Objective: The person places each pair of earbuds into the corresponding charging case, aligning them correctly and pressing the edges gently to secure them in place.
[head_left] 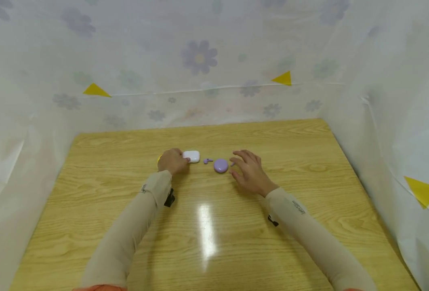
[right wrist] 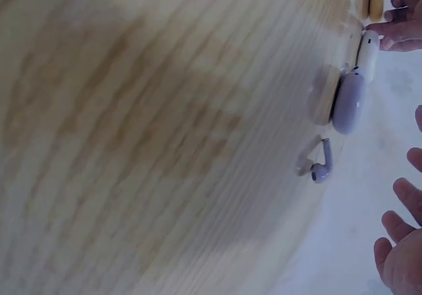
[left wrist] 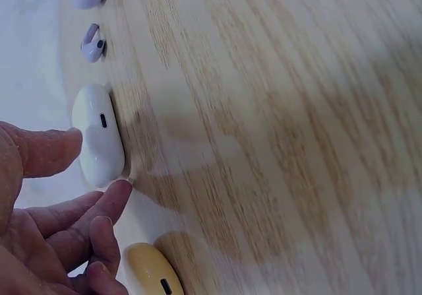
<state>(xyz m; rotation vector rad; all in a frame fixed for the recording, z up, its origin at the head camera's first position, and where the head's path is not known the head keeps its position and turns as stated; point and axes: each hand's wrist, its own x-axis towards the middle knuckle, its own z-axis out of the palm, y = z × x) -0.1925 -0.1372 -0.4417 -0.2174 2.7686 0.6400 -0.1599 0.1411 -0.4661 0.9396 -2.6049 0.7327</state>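
Note:
A white earbud case (head_left: 191, 156) lies on the table with my left hand (head_left: 173, 161) at its left end. In the left wrist view the thumb overlaps the white case (left wrist: 99, 136), and a fingertip is right at its lower end. To the right lie a purple earbud (head_left: 207, 161) and a round purple case (head_left: 220, 165). My right hand (head_left: 251, 171) hovers right of the purple case, fingers spread and holding nothing. Beside its fingers is a second purple earbud (right wrist: 321, 169), mostly hidden in the head view. A yellow case (left wrist: 150, 268) lies left of the left hand.
The wooden table (head_left: 207, 210) has a bright light reflection in front of the hands. White flower-patterned sheeting (head_left: 200, 101) rises along the back and both sides. Yellow triangles (head_left: 282, 79) hang on a string there.

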